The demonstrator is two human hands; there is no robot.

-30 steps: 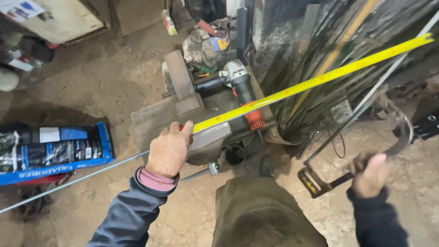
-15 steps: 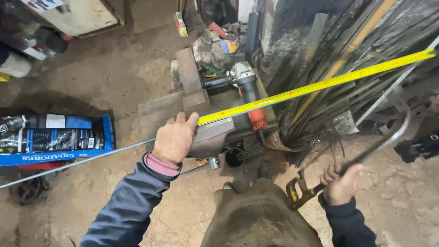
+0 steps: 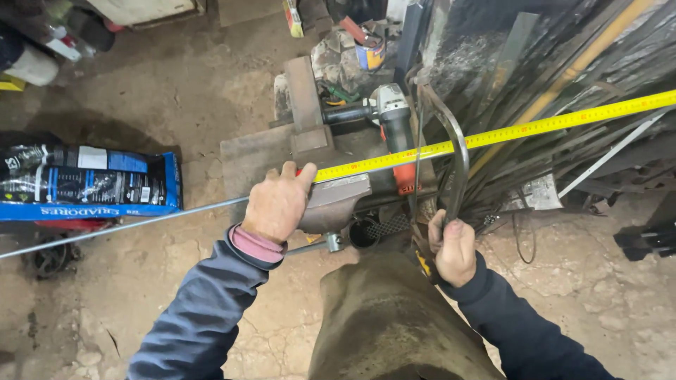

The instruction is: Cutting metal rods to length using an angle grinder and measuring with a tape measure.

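A blue and black printed sack (image 3: 88, 184) lies on the dirt floor (image 3: 183, 91) at nine o'clock. A thin grey metal rod (image 3: 120, 228) runs from there to the left hand (image 3: 276, 204), closed over a grey steel vise (image 3: 336, 203) and pinning the yellow tape measure (image 3: 507, 132), which stretches toward two o'clock. Behind it lies a grey and orange angle grinder (image 3: 393, 127). At five o'clock, the right hand (image 3: 454, 250) grips a curved-frame metal hacksaw (image 3: 451, 148) held upright.

Cracked dirt floor (image 3: 176, 91) bears a blue bag (image 3: 91, 184), scrap metal (image 3: 563, 56)
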